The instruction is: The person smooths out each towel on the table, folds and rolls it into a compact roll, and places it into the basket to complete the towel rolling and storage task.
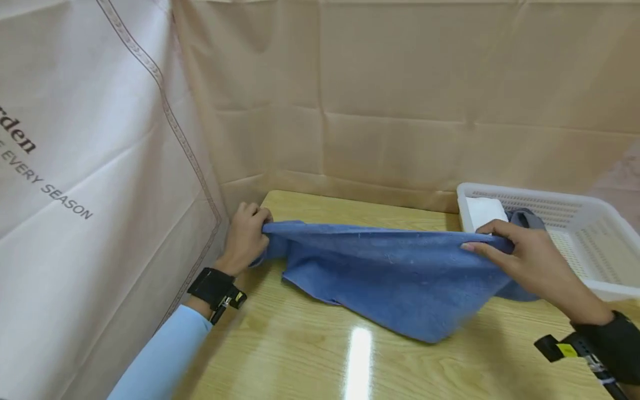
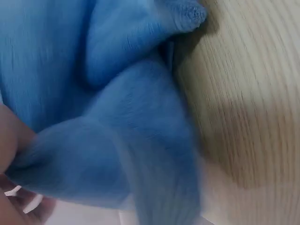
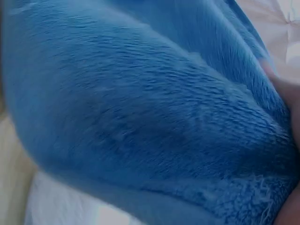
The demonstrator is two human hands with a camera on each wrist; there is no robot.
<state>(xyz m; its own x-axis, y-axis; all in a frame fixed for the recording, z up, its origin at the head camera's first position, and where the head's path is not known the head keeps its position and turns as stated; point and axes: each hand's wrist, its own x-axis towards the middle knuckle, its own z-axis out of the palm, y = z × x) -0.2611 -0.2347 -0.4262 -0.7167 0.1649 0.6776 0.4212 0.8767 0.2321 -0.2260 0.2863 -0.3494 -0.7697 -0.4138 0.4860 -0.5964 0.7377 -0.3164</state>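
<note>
A blue towel (image 1: 380,266) is stretched between both hands, its top edge nearly straight and its lower part hanging in a loose point over the table. The left hand (image 1: 247,236) grips one end of that edge, fingers curled round the cloth. At the other end the right hand (image 1: 525,255) pinches the edge between thumb and fingers, in front of the basket's near corner. In the left wrist view the towel (image 2: 140,108) bunches in soft folds beside the fingers. Its fuzzy pile fills most of the right wrist view, where the towel (image 3: 140,103) hides much of the right hand.
A white plastic basket (image 1: 620,233) stands at the right on the wooden table (image 1: 300,344). Inside lie a white folded item (image 1: 486,211) and a dark grey cloth (image 1: 527,218). Beige sheeting (image 1: 390,100) hangs behind; a pale printed sheet (image 1: 100,155) hangs at left.
</note>
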